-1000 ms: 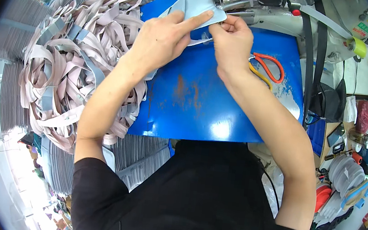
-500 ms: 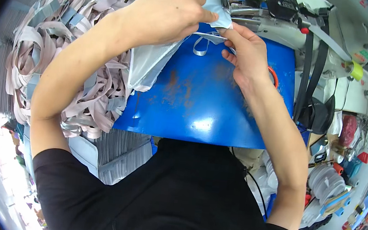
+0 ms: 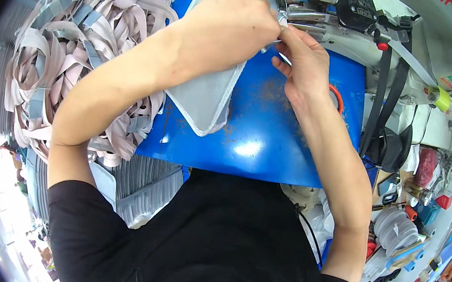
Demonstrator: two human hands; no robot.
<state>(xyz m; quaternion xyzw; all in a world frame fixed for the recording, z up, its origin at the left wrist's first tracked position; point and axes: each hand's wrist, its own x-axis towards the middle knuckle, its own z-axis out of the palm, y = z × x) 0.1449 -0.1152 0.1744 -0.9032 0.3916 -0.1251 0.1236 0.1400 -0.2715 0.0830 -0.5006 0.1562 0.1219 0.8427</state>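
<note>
A pale grey fabric piece (image 3: 203, 102) with a white bound edge lies under my left hand and reaches up to the sewing machine's presser foot (image 3: 282, 3). My left hand (image 3: 243, 25) is closed on the fabric's edge just in front of the foot, its fingertips mostly hidden. Close against it, my right hand (image 3: 306, 61) pinches the edge between thumb and forefinger, while its other fingers are loosely curled. Just what lies between those fingertips is partly covered.
Below the machine spreads a worn blue work surface (image 3: 261, 128), with an orange-red ring handle (image 3: 337, 99) by my right wrist. A heap of pinkish straps (image 3: 108, 49) with grey patches is at the left. Black straps (image 3: 387, 98) hang at the right.
The fabric has been turned and spread, so its grey panel now lies further right and nearer me. My left hand has moved right and down, close to my right hand, which barely shifted.
</note>
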